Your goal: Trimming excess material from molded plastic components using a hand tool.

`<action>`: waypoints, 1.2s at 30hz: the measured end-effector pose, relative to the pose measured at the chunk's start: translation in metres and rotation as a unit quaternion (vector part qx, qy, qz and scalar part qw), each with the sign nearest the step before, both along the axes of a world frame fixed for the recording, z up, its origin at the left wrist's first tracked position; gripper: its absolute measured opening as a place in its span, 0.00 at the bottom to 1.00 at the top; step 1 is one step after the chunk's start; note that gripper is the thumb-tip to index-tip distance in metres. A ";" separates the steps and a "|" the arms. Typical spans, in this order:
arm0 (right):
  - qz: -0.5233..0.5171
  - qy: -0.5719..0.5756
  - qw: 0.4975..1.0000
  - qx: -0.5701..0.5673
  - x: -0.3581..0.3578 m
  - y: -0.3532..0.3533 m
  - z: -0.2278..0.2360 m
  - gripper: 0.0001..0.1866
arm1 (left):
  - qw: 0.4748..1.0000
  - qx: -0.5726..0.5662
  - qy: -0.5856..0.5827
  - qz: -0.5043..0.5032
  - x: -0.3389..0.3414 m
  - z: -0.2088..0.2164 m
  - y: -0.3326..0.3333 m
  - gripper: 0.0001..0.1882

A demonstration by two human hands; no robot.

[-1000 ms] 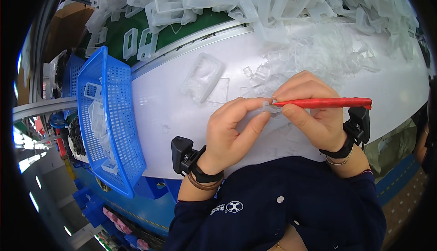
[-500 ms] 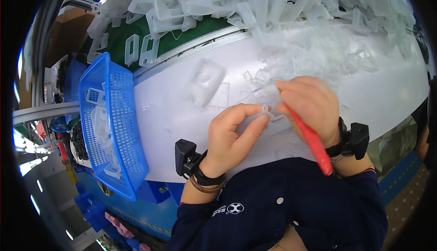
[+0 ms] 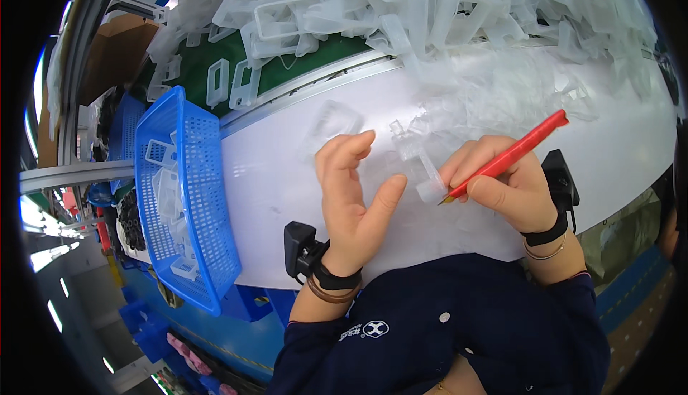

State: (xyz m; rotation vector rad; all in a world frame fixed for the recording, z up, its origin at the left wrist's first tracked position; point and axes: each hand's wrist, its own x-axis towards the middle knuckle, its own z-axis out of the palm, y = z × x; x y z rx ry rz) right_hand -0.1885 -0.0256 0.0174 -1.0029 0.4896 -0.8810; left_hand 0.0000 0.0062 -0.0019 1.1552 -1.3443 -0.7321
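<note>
My left hand (image 3: 351,198) is open above the white table, thumb and fingers apart with nothing between them. In my right hand (image 3: 509,187) is a red-handled trimming tool (image 3: 512,150), its handle slanting up to the right. The tool's short brass-coloured tip points down to the left, below my fingers. Between my hands is a translucent plastic piece (image 3: 428,180), close to the right fingertips; whether they touch it I cannot tell. A clear rectangular plastic frame (image 3: 335,119) lies just beyond my left fingers, partly hidden by them.
Clear plastic scraps (image 3: 494,90) cover the far middle of the white table (image 3: 265,180). Behind a metal rail (image 3: 322,76), translucent frames (image 3: 287,19) are heaped on a green surface (image 3: 197,62). At the left stands a blue perforated basket (image 3: 208,201) holding several translucent parts.
My left hand has let go of the small clear piece and spread its fingers. The red tool has swung round: its handle now points up right instead of down right.
</note>
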 end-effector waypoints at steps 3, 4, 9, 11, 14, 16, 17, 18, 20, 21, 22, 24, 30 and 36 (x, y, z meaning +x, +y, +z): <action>-0.070 0.088 0.976 -0.184 0.000 0.001 0.001 0.05 | 0.998 -0.004 -0.007 -0.068 0.010 0.000 0.004 0.21; -0.070 0.088 0.977 -0.182 0.000 0.000 0.002 0.05 | 0.988 0.024 0.045 -0.146 0.011 0.002 0.005 0.21; -0.071 0.160 0.937 -0.302 0.003 -0.004 0.005 0.04 | 0.974 0.069 0.053 -0.208 0.005 0.001 -0.001 0.17; -0.066 0.153 0.941 -0.293 0.002 -0.003 0.004 0.04 | 0.969 0.086 0.097 -0.211 0.008 -0.002 0.000 0.15; -0.071 0.129 0.945 -0.294 0.001 -0.002 -0.001 0.04 | 0.958 0.101 0.179 -0.199 0.003 0.004 0.002 0.13; -0.059 0.140 0.944 -0.292 0.000 -0.001 0.000 0.05 | 0.960 0.095 0.190 -0.183 0.002 0.006 0.004 0.12; -0.062 0.122 0.953 -0.269 0.001 0.000 0.002 0.05 | 0.960 0.091 0.203 -0.167 0.002 0.007 0.004 0.11; -0.061 0.121 0.951 -0.276 0.002 0.000 0.002 0.05 | 0.962 0.084 0.201 -0.167 0.006 0.007 0.004 0.11; -0.086 0.104 0.956 -0.260 0.003 0.000 -0.002 0.05 | 0.972 0.074 0.193 -0.113 0.019 0.005 0.006 0.11; -0.090 0.115 0.956 -0.255 0.002 -0.001 -0.002 0.04 | 0.975 0.050 0.204 -0.070 0.026 0.005 0.004 0.11; -0.083 0.110 0.956 -0.259 0.001 -0.002 -0.004 0.04 | 0.981 0.019 0.191 -0.021 0.038 0.004 0.002 0.09; -0.133 0.131 0.962 -0.198 0.000 0.001 -0.001 0.03 | 0.961 -0.124 0.245 0.030 0.062 0.026 -0.005 0.09; -0.127 0.131 0.964 -0.193 0.005 0.001 -0.002 0.04 | 0.859 -0.214 0.435 0.166 0.123 0.044 0.003 0.12; -0.125 0.147 0.964 -0.181 0.007 -0.001 -0.009 0.04 | 0.858 0.104 -0.498 0.075 0.097 0.012 -0.021 0.18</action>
